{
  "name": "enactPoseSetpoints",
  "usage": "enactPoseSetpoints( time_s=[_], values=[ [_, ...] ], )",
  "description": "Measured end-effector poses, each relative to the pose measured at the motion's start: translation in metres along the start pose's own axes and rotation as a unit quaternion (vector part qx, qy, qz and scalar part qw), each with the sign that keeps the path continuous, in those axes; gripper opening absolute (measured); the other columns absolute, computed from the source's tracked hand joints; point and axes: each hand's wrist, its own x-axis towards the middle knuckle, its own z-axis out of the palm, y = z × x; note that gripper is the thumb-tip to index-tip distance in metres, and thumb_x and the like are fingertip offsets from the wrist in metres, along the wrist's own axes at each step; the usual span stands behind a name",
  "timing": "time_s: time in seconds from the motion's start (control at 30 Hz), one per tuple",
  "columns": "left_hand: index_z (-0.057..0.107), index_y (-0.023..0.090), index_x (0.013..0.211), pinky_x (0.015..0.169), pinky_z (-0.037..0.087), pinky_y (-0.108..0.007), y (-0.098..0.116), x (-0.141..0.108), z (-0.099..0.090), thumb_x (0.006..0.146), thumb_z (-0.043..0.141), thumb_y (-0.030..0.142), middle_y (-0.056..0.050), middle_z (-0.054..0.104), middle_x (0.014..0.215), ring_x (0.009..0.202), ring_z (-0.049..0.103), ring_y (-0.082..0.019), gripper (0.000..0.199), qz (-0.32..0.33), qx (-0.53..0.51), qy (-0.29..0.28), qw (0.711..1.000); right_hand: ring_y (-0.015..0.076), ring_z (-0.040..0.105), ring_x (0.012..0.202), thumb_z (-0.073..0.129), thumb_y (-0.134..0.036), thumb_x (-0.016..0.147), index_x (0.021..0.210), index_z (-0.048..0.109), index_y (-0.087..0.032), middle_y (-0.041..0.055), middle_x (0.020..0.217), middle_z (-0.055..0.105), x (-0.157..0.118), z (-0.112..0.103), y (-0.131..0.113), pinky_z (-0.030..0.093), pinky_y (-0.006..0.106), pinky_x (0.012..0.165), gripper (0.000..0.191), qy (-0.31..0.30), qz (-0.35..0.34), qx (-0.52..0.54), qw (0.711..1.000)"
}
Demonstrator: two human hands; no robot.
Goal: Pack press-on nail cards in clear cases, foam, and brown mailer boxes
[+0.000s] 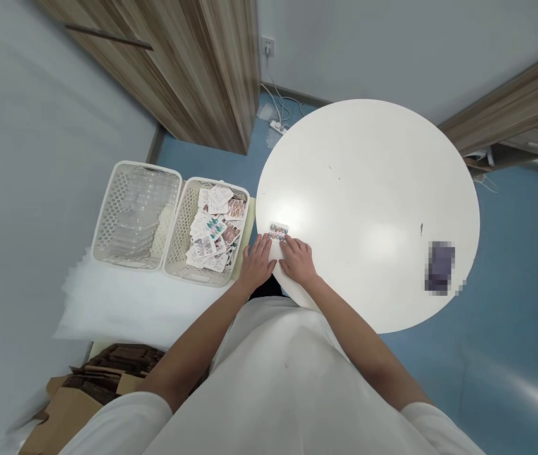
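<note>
A small card of press-on nails (278, 232), with two rows of shiny multicoloured nails, lies on the left edge of the round white table (368, 164). My left hand (256, 262) rests at the card's lower left corner, fingers stretched out. On the other side my right hand (298, 260) lies with its fingers extended, the tips by the card's lower right corner. Neither hand grips anything that I can see. Left of the table, a white basket (181, 243) holds many similar nail cards (214, 227), heaped loosely with some face down.
A second white basket (107, 189) contains clear plastic pieces. White sheet material (121, 303) lies below the baskets, with cardboard (67, 417) at lower left. A pixelated dark object (440, 267) sits near the table's right edge. A power strip (278, 127) lies on the blue floor.
</note>
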Motion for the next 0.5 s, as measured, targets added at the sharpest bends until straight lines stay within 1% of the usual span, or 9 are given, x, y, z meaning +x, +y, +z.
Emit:
enactPoseSetpoints(
  time_s=[0.17, 0.3, 0.4, 0.5],
  values=[
    [0.024, 0.012, 0.134, 0.100, 0.017, -0.043, 0.002, -0.002, 0.004, 0.085, 0.031, 0.035, -0.013, 0.021, 0.142, 0.132, 0.011, -0.025, 0.054, -0.001, -0.018, 0.003, 1.000, 0.0276, 0.029, 0.117, 0.044, -0.029, 0.079, 0.123, 0.039, -0.017, 0.0098, 0.138, 0.029, -0.001, 0.000, 0.002, 0.023, 0.042, 0.092, 0.046, -0.004, 0.001, -0.002, 1.000],
    [0.023, 0.013, 0.134, 0.100, 0.017, -0.045, 0.003, -0.003, 0.007, 0.085, 0.031, 0.035, -0.014, 0.022, 0.141, 0.132, 0.010, -0.026, 0.054, -0.007, -0.032, 0.020, 0.999, 0.0280, 0.028, 0.119, 0.045, -0.029, 0.079, 0.125, 0.036, -0.016, 0.0112, 0.139, 0.026, -0.001, 0.000, 0.005, 0.023, 0.042, 0.093, 0.049, -0.007, -0.011, 0.001, 1.000],
    [0.023, 0.014, 0.134, 0.101, 0.015, -0.045, 0.005, -0.004, 0.010, 0.086, 0.030, 0.035, -0.013, 0.022, 0.141, 0.132, 0.010, -0.025, 0.053, -0.015, -0.018, 0.035, 0.999, 0.0278, 0.028, 0.121, 0.045, -0.029, 0.079, 0.127, 0.032, -0.015, 0.0128, 0.140, 0.024, -0.005, 0.000, 0.008, 0.023, 0.043, 0.095, 0.052, -0.010, -0.032, 0.013, 0.999],
    [0.024, 0.014, 0.134, 0.101, 0.015, -0.045, 0.011, -0.010, 0.011, 0.086, 0.030, 0.034, -0.013, 0.021, 0.142, 0.132, 0.010, -0.024, 0.053, -0.027, 0.003, 0.042, 0.999, 0.0268, 0.029, 0.121, 0.046, -0.030, 0.078, 0.129, 0.030, -0.014, 0.0139, 0.139, 0.024, -0.016, -0.002, 0.014, 0.027, 0.042, 0.095, 0.055, -0.012, -0.048, 0.042, 0.998]
  ],
)
